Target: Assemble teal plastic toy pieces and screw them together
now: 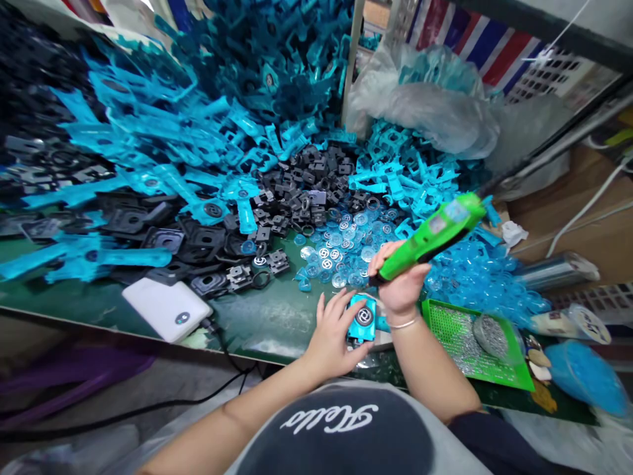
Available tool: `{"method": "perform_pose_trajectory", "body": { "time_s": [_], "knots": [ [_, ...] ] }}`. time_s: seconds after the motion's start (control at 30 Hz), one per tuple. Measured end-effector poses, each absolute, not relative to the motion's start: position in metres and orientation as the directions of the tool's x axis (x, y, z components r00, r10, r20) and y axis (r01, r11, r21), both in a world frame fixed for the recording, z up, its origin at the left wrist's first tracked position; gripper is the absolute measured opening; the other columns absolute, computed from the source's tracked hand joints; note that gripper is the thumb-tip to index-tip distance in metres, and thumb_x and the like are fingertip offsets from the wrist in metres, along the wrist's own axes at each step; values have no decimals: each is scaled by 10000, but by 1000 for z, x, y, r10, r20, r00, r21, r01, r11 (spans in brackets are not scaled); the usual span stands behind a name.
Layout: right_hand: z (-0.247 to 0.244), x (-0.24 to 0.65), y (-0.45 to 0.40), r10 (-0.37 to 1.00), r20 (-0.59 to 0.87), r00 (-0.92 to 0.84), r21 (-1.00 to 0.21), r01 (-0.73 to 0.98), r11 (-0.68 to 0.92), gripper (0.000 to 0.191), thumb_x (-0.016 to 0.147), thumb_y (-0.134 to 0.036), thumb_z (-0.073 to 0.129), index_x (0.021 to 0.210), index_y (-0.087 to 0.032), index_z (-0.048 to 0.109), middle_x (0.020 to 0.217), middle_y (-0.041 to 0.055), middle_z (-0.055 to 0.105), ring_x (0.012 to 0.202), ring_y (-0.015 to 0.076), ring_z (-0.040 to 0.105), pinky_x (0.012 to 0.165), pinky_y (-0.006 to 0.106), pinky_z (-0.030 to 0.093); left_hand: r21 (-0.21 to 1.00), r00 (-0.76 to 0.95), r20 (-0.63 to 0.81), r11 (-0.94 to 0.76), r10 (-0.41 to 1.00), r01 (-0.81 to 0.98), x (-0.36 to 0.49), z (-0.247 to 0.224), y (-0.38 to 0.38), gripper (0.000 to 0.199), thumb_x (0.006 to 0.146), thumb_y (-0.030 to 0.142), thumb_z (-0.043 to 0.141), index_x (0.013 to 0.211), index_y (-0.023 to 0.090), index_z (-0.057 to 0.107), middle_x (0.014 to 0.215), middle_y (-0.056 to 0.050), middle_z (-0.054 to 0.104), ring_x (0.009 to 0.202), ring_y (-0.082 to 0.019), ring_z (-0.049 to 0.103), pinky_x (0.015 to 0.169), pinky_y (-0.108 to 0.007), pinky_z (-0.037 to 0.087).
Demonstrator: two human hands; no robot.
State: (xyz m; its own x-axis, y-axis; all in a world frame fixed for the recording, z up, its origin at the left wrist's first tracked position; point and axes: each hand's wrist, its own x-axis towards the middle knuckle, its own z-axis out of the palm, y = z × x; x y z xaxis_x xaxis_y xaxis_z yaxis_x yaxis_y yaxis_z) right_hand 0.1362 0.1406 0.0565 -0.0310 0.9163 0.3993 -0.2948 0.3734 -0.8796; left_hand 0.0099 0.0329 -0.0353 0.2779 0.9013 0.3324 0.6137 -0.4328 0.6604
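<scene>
My left hand (331, 336) grips a small turquoise plastic part with a black round emblem (362, 318), holding it near the table's front edge. My right hand (399, 284) is shut around a bright green handheld tool (430, 234), its dark tip pointing down beside the turquoise part. Just beyond my hands lies a heap of clear round discs with printed emblems (341, 258). Black plastic frames (301, 198) and turquoise moulded plastic pieces (148, 148) are piled behind them.
A white power bank (165, 309) with a black cable sits on the green tabletop (267, 323). To the right are a green perforated tray with silver beads (457, 346) and a pile of clear blue pieces (477, 277). A plastic bag (420, 99) stands behind.
</scene>
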Motion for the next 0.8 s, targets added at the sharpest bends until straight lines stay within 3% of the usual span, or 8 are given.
{"method": "perform_pose_trajectory", "body": {
  "time_s": [0.13,0.23,0.33,0.43,0.5,0.6,0.7,0.8],
  "knots": [
    [81,196,112,912,409,-3,-855,349,384,484,832,-589,751,1169,-271,613,1111,71,662,1024,242,638,897,406,530,667,318,508,-600,800,442,-5,-21,42,687,846,405,748,1466,267,485,1524,-196,487,1418,-390,478,1179,-666,302],
    [80,226,74,920,223,-322,-717,585,378,443,816,-505,798,1145,-239,667,1046,84,714,940,255,668,839,387,541,631,261,703,-750,661,198,-11,-1,54,802,805,410,805,1516,305,451,1540,-176,466,1398,-387,500,1123,-569,436],
    [58,223,46,894,164,-418,-771,511,380,376,931,-547,647,1064,-200,704,944,84,747,821,227,689,779,341,552,748,80,662,-652,745,-125,3,12,62,1038,709,614,843,1573,301,360,1485,-177,537,1364,-403,530,1112,-558,452],
    [33,207,41,921,278,-272,-857,363,366,484,977,-619,519,1002,-177,714,873,88,741,785,231,685,736,335,557,874,152,357,-272,922,-402,29,8,61,1105,651,832,731,1536,243,430,1409,-192,617,1320,-414,569,1122,-552,443],
    [25,204,46,916,290,-277,-888,280,366,532,986,-648,472,938,-182,724,795,74,723,737,224,675,704,336,558,857,257,258,-98,931,-507,41,5,60,1055,666,859,689,1482,215,509,1371,-194,653,1287,-423,599,1115,-559,447],
    [33,216,56,920,315,-234,-906,215,365,577,1004,-659,408,857,-196,719,773,72,714,737,222,684,712,352,567,822,300,275,-61,913,-566,42,13,59,961,707,742,766,1480,227,520,1393,-182,651,1303,-428,593,1127,-567,432],
    [59,229,60,930,356,-91,-903,221,368,545,971,-680,480,1210,-227,667,1131,115,743,1036,267,717,893,415,586,893,369,250,-66,895,-446,31,34,58,1029,647,619,888,1517,244,487,1484,-175,581,1371,-435,530,1159,-553,398],
    [82,227,58,844,442,-303,-797,299,525,769,914,-702,572,1532,-271,420,1544,135,524,1392,302,547,1142,502,470,953,406,159,-33,900,-300,21,48,52,1063,593,606,920,1510,252,515,1538,-159,533,1392,-446,501,1172,-548,383]
  ]
}}
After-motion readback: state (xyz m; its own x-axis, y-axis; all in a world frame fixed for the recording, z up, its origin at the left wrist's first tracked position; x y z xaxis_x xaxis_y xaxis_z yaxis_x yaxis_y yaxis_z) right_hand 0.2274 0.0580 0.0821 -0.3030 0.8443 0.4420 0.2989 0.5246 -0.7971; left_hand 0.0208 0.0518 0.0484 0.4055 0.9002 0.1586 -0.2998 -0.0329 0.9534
